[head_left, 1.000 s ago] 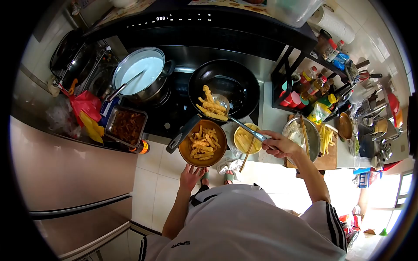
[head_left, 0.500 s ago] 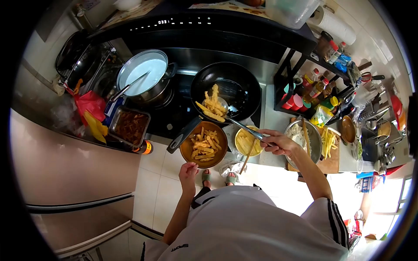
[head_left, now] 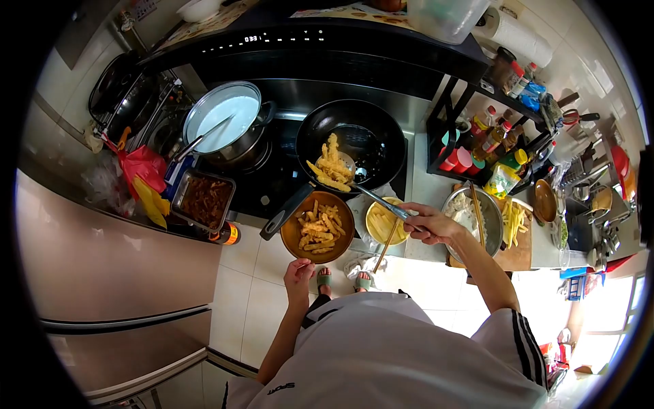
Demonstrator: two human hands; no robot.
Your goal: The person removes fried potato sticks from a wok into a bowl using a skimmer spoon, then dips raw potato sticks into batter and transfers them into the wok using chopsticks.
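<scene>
My right hand (head_left: 430, 223) is closed round the metal handle of a skimmer (head_left: 385, 202). Its head holds fried battered strips (head_left: 332, 165) over the near side of a black wok (head_left: 385, 135). My left hand (head_left: 298, 271) is just below a brown bowl (head_left: 289, 235) of fried strips, fingers curled together; whether they pinch anything is too small to tell. A black handle (head_left: 289, 210) lies against the bowl's upper left. To the right, a yellow bowl (head_left: 371, 228) holds pale strips, with chopsticks (head_left: 387, 244) across it.
Left of the wok is a pot (head_left: 235, 144) of white liquid with a utensil in it. A metal tray (head_left: 230, 201) of brown food stands at the left. A steel bowl (head_left: 499, 235) with batter, a cutting board (head_left: 521, 258) and a rack of bottles (head_left: 501, 136) are at the right.
My left hand has drawn back from the brown bowl's rim, and its fingers have curled in. The skimmer stays over the wok with the strips, which have shifted slightly on it.
</scene>
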